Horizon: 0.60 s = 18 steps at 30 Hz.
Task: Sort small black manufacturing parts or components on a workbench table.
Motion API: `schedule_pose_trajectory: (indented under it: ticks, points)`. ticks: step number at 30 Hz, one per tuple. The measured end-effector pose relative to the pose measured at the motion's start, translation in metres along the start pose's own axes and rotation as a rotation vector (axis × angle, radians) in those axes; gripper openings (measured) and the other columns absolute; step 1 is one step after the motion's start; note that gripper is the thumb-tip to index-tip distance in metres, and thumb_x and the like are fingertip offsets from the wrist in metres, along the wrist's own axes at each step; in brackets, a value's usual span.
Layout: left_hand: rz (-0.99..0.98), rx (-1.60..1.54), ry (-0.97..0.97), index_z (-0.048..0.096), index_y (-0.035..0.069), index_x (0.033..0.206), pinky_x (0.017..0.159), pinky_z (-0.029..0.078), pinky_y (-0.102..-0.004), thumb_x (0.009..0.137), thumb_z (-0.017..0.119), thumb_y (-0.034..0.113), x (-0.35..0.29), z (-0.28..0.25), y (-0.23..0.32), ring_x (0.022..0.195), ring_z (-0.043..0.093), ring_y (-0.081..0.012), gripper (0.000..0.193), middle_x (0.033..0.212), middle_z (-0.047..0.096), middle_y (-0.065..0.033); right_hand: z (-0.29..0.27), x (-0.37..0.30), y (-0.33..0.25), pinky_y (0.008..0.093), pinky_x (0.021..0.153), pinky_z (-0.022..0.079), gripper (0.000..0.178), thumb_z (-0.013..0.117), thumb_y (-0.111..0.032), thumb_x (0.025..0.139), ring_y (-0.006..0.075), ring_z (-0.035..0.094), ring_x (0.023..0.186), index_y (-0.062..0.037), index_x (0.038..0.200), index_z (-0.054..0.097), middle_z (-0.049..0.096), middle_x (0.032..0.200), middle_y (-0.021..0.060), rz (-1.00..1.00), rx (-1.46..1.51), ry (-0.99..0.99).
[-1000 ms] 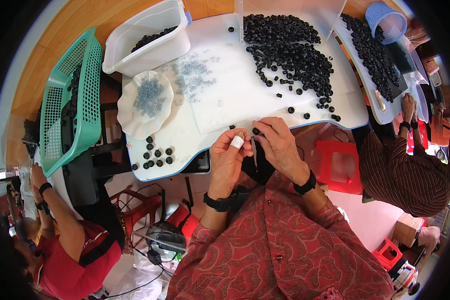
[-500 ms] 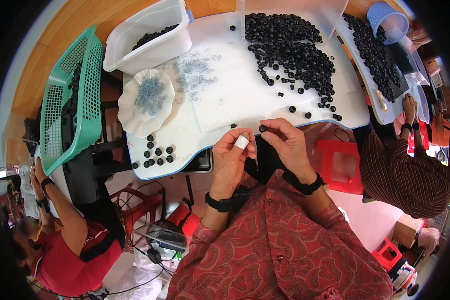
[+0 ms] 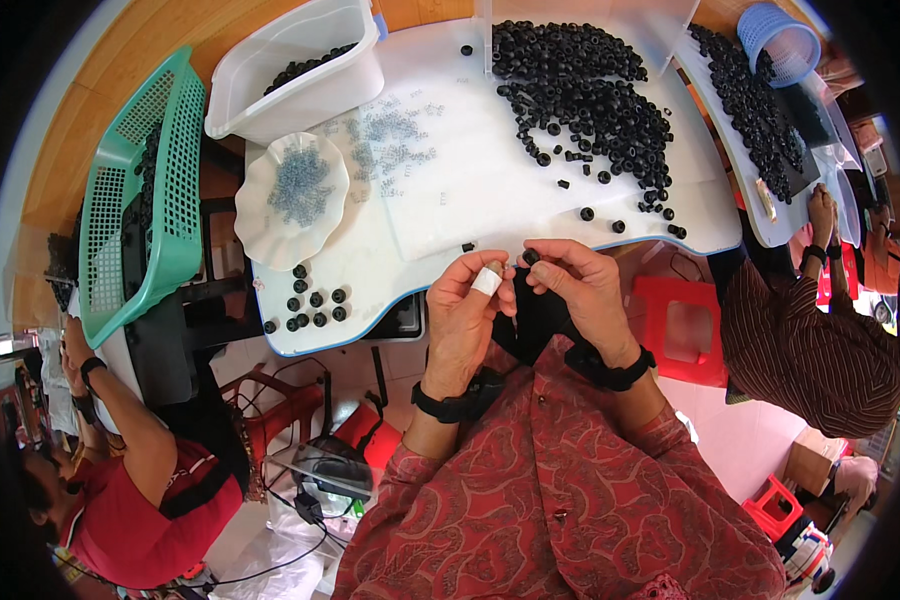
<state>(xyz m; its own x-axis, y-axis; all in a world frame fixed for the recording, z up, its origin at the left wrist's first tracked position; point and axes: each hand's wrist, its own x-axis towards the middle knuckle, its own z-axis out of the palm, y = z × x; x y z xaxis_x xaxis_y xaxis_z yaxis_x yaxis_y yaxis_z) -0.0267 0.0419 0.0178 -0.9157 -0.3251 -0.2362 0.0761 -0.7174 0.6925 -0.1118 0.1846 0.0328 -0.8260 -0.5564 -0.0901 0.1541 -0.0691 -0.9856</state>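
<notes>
At the table's front edge, my right hand (image 3: 588, 293) pinches a small round black part (image 3: 531, 257), which looks like a rubber bushing, between thumb and fingers. Close beside it, my left hand (image 3: 462, 318) has thumb and fingertips pressed together, with white tape wrapped round the thumb. Whatever lies in that pinch is too small to make out. The fingertips of both hands nearly meet. One more black part (image 3: 468, 247) rests on the table edge just beyond my left hand.
A large heap of black parts (image 3: 610, 125) covers the far right of the white table (image 3: 470, 190). Small clear pieces lie scattered beside a wavy white plate (image 3: 253, 225) of them. A white tub (image 3: 260, 115) and green basket (image 3: 185, 255) stand left. Co-workers sit on both sides.
My hands have shifted very slightly, and the view with them. The black part stays pinched in my right hand.
</notes>
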Motion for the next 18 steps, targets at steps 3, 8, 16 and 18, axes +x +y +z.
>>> schedule_pose_trajectory:
  ticks: [3, 8, 16, 18]
  points:
    - [-0.010, -0.002, 0.002, 0.061, -0.002, 0.111, 0.059, 0.047, -0.0242, 0.095, 0.056, 0.008, -0.0001, 0.0012, -0.0004, 0.068, 0.057, -0.0102, 0.019, 0.092, 0.063, -0.0088, 0.0003, -0.0007, -0.0008, 0.0223, 0.072, 0.052, 0.024, 0.062, -0.003, 0.090, 0.0091, 0.063, 0.081, 0.0006, 0.114, 0.064, 0.067, 0.093, 0.0035, 0.016, 0.034, -0.004]
    - [-0.018, -0.029, -0.008, 0.062, -0.002, 0.109, 0.060, 0.050, -0.0236, 0.094, 0.057, 0.007, 0.0008, -0.0003, -0.0018, 0.068, 0.058, -0.0104, 0.017, 0.091, 0.064, -0.0078, 0.0021, -0.0014, -0.0025, 0.0221, 0.072, 0.052, 0.023, 0.063, -0.003, 0.090, 0.0090, 0.063, 0.081, 0.0008, 0.113, 0.064, 0.067, 0.093, 0.0036, 0.031, 0.041, -0.007]
    - [-0.001, -0.007, -0.008, 0.062, -0.001, 0.108, 0.061, 0.050, -0.0233, 0.094, 0.059, 0.007, -0.0002, 0.0028, 0.0002, 0.069, 0.058, -0.0101, 0.017, 0.087, 0.065, -0.0068, 0.0094, -0.0044, -0.0006, 0.0211, 0.075, 0.050, 0.024, 0.066, 0.002, 0.085, 0.0073, 0.062, 0.084, 0.0003, 0.109, 0.064, 0.066, 0.094, 0.0030, -0.068, -0.071, 0.016]
    - [0.004, 0.005, -0.010, 0.063, -0.001, 0.107, 0.061, 0.050, -0.0233, 0.094, 0.059, 0.008, -0.0002, 0.0028, -0.0002, 0.069, 0.058, -0.0100, 0.017, 0.087, 0.065, -0.0066, 0.0095, -0.0044, -0.0005, 0.0211, 0.072, 0.050, 0.023, 0.068, 0.001, 0.084, 0.0068, 0.061, 0.082, -0.0004, 0.106, 0.065, 0.066, 0.092, 0.0022, -0.088, -0.119, 0.024]
